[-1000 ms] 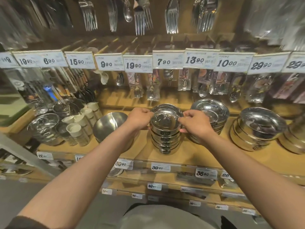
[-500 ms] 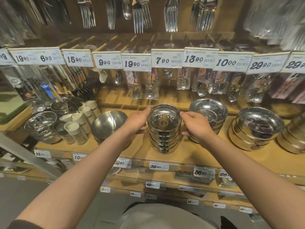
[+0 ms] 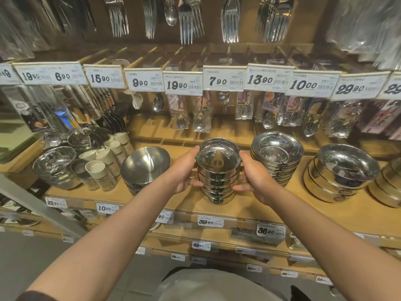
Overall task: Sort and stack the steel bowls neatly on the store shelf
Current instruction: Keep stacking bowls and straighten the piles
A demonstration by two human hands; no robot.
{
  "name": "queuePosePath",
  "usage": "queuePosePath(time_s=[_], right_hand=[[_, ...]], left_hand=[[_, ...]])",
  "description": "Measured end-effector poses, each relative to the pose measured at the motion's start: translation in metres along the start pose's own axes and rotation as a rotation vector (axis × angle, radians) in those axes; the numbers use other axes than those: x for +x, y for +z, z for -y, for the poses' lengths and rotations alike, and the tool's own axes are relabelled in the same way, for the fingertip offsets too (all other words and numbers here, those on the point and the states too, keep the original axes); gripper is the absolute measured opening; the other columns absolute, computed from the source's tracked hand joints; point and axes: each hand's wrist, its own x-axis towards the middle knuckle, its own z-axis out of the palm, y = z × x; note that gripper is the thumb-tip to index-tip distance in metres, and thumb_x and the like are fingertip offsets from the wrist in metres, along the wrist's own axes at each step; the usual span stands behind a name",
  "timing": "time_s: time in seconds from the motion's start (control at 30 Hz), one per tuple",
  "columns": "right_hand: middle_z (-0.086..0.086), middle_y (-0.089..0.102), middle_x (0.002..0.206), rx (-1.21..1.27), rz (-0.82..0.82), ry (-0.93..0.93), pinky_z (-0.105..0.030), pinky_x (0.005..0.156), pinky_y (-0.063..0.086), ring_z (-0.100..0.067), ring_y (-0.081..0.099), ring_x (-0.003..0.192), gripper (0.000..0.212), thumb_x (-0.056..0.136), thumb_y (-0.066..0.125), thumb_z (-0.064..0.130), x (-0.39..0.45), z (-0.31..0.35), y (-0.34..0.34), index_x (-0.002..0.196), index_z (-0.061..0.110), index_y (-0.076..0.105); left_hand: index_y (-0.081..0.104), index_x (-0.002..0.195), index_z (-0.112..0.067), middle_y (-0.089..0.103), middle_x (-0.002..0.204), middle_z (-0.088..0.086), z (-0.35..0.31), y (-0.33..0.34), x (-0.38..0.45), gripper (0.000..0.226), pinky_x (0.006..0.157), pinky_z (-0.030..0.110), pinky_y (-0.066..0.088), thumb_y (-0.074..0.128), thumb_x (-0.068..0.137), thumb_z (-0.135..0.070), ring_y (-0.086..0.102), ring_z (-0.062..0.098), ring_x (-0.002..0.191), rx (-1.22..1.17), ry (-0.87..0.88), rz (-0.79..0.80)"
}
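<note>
Both hands dropped from rim to sides: left hand (image 3: 184,170) and right hand (image 3: 253,179) now cup the small bowl stack (image 3: 218,172) between them (fingers curled round it). Stack squared; likely reposition next.

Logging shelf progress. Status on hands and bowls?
Left hand, right hand cupping the small bowl stack on both sides. Stack upright on shelf. Nothing blocking.

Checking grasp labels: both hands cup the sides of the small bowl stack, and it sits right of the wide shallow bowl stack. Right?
Not quite. The head view shows the left hand and right hand cupping the sides of the small bowl stack, but it sits left of the wide shallow bowl stack, not right of it.
</note>
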Motion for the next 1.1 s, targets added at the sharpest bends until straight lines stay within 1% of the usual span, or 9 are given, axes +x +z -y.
queuePosePath(time_s=[0.13, 0.27, 0.33, 0.43, 0.57, 0.67, 0.73, 0.9, 1.1], right_hand=[[-0.011, 0.058, 0.141, 0.023, -0.008, 0.029, -0.048, 0.085, 0.063, -0.032, 0.055, 0.129, 0.058, 0.102, 0.038, 0.058, 0.002, 0.000, 0.000, 0.141, 0.019, 0.055], [-0.012, 0.052, 0.145, 0.058, -0.019, 0.054, -0.051, 0.086, 0.062, -0.031, 0.053, 0.130, 0.059, 0.101, 0.040, 0.059, 0.005, 0.000, 0.001, 0.145, 0.021, 0.051], [-0.005, 0.054, 0.142, 0.075, 0.006, 0.059, -0.051, 0.084, 0.061, -0.027, 0.053, 0.128, 0.056, 0.099, 0.041, 0.063, 0.002, 0.000, 0.000, 0.142, 0.030, 0.053], [0.016, 0.056, 0.120, 0.062, 0.053, 0.050, -0.042, 0.073, 0.060, -0.015, 0.052, 0.117, 0.043, 0.089, 0.036, 0.080, -0.005, -0.006, -0.001, 0.118, 0.057, 0.057], [0.006, 0.061, 0.127, 0.175, 0.083, 0.093, -0.039, 0.074, 0.057, -0.020, 0.054, 0.123, 0.054, 0.092, 0.037, 0.077, -0.006, -0.020, 0.004, 0.131, 0.047, 0.058], [0.003, 0.068, 0.122, 0.182, 0.070, 0.067, -0.041, 0.083, 0.060, -0.020, 0.060, 0.116, 0.045, 0.089, 0.043, 0.076, -0.005, -0.017, 0.008, 0.113, 0.047, 0.068], [0.004, 0.065, 0.125, 0.184, 0.069, 0.063, -0.043, 0.087, 0.060, -0.020, 0.059, 0.119, 0.045, 0.091, 0.041, 0.076, -0.004, -0.013, 0.007, 0.112, 0.047, 0.068], [0.017, 0.068, 0.115, 0.217, 0.072, 0.050, -0.034, 0.078, 0.062, -0.008, 0.061, 0.113, 0.044, 0.093, 0.035, 0.077, 0.002, -0.007, 0.007, 0.108, 0.056, 0.070], [0.012, 0.067, 0.116, 0.204, 0.045, 0.046, -0.031, 0.073, 0.062, -0.015, 0.062, 0.115, 0.053, 0.077, 0.037, 0.090, 0.014, 0.003, 0.009, 0.104, 0.058, 0.070]], left_hand=[[0.068, 0.108, -0.032, 0.068, 0.103, -0.001, -0.004, -0.001, 0.003, 0.037, 0.094, 0.054, 0.054, 0.036, 0.101, -0.051, 0.062, 0.025, 0.102, 0.018, -0.025, 0.014], [0.068, 0.106, -0.034, 0.068, 0.112, 0.002, -0.007, -0.003, 0.003, 0.035, 0.093, 0.055, 0.056, 0.039, 0.098, -0.054, 0.062, 0.028, 0.112, 0.013, -0.043, 0.019], [0.067, 0.114, -0.036, 0.064, 0.126, 0.006, -0.005, -0.006, 0.003, 0.040, 0.091, 0.054, 0.057, 0.038, 0.097, -0.059, 0.059, 0.028, 0.117, 0.000, -0.062, 0.020], [0.055, 0.140, -0.033, 0.048, 0.144, 0.006, 0.004, -0.010, 0.003, 0.065, 0.079, 0.048, 0.058, 0.032, 0.094, -0.072, 0.047, 0.031, 0.129, -0.060, -0.135, 0.014], [0.057, 0.139, -0.026, 0.054, 0.139, 0.012, 0.018, -0.004, 0.001, 0.071, 0.082, 0.049, 0.061, 0.037, 0.092, -0.075, 0.054, 0.034, 0.125, -0.174, -0.185, 0.065], [0.057, 0.139, -0.022, 0.053, 0.143, 0.016, 0.017, -0.005, 0.006, 0.070, 0.092, 0.053, 0.058, 0.038, 0.094, -0.072, 0.054, 0.039, 0.128, -0.223, -0.176, 0.057], [0.054, 0.142, -0.022, 0.051, 0.145, 0.015, 0.014, -0.007, 0.011, 0.071, 0.096, 0.059, 0.054, 0.039, 0.094, -0.072, 0.053, 0.042, 0.129, -0.251, -0.184, 0.070], [0.054, 0.140, -0.029, 0.054, 0.143, 0.013, 0.007, -0.006, 0.023, 0.068, 0.098, 0.061, 0.052, 0.039, 0.092, -0.074, 0.057, 0.039, 0.125, -0.201, -0.161, 0.084], [0.058, 0.135, -0.030, 0.063, 0.130, 0.010, -0.003, -0.008, 0.038, 0.076, 0.091, 0.053, 0.058, 0.039, 0.083, -0.083, 0.065, 0.034, 0.113, -0.153, -0.182, 0.105]])
